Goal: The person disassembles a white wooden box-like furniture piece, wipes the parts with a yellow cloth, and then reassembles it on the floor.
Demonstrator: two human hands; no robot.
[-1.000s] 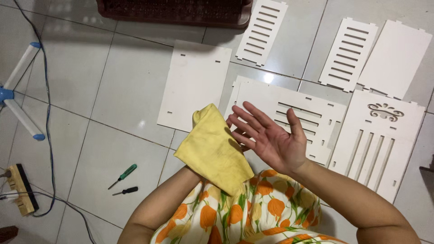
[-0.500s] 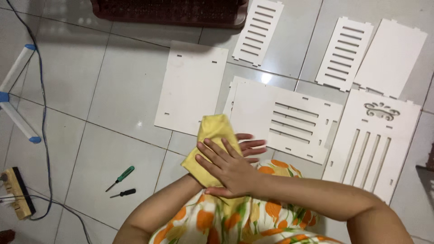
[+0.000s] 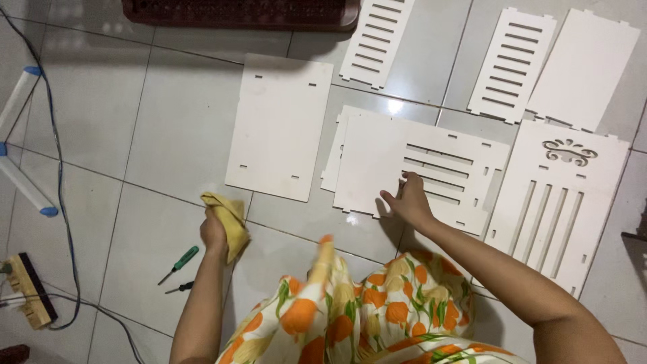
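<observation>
Pale square floor tiles (image 3: 168, 135) carry a spread of flat white cut-out panels. The landmark is the slotted panel (image 3: 418, 168) lying near the middle, on top of another white sheet whose edge shows just to its left. The right hand (image 3: 408, 202) rests on the near edge of that slotted panel, fingers curled over the lowest slots, gripping or pressing the board; which of the two cannot be told. Left of the slotted panel lies a plain panel (image 3: 280, 125) with small notches. The left hand (image 3: 214, 232) is closed around a bunched yellow cloth (image 3: 229, 217), held just beyond the near corner of the plain panel, well left of the slotted panel. Farther left on the floor lie two screwdrivers, one with a green handle (image 3: 178, 264) and a smaller dark one (image 3: 178, 288) just beside it. Right of the slotted panel sits a tall panel with an ornamental cut-out (image 3: 563, 202). Beyond the slotted panel lie two louvred panels (image 3: 377, 40) (image 3: 512, 64) and another plain board (image 3: 583, 67). An orange-flowered garment (image 3: 364, 310) fills the near edge.
</observation>
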